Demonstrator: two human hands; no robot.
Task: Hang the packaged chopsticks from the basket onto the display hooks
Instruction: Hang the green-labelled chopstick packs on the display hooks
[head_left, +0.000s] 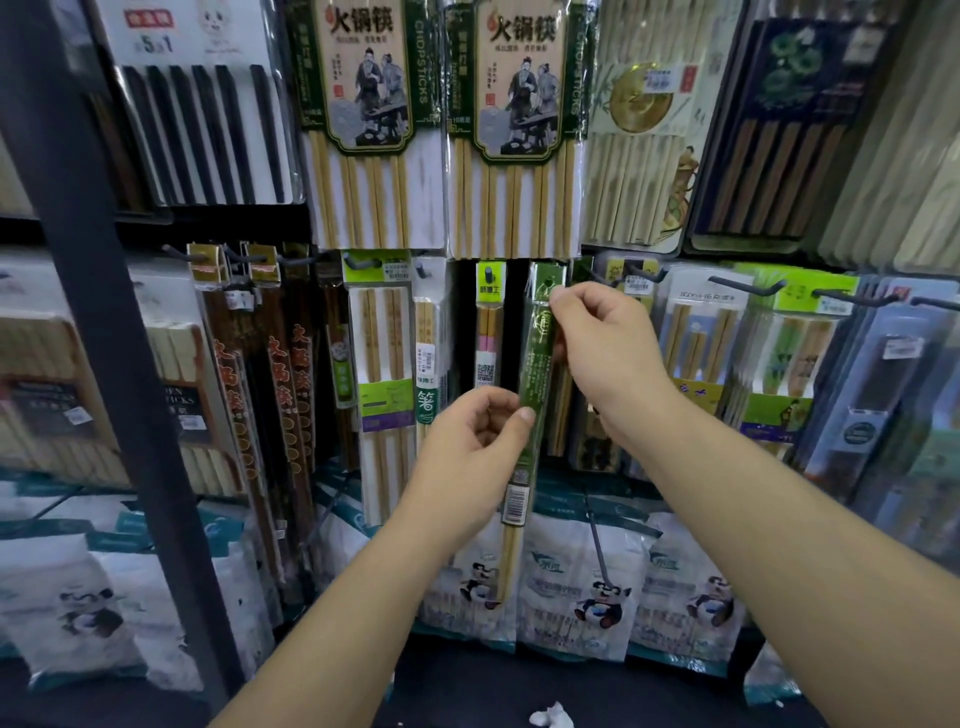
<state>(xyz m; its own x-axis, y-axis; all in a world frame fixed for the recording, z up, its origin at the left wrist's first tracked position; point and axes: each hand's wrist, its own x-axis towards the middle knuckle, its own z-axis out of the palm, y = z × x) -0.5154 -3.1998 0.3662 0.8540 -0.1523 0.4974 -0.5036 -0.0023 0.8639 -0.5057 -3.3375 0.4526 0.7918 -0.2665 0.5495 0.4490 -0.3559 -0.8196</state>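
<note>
A long narrow pack of bamboo chopsticks with a dark green label (535, 374) stands upright in front of the middle display row. My right hand (608, 353) pinches its top near the hang hole. My left hand (478, 441) grips its middle from the left, thumb on the front. The pack's top edge sits at the height of the dark display hooks (644, 275). Whether it is on a hook I cannot tell. The basket is out of view.
Hanging chopstick packs fill the wall: two big green-framed packs (363, 124) above, slim packs (488, 332) just left, lime-topped packs (800, 353) to the right. A dark steel upright (104, 332) slants at left. White panda-printed bags (597, 587) line the bottom shelf.
</note>
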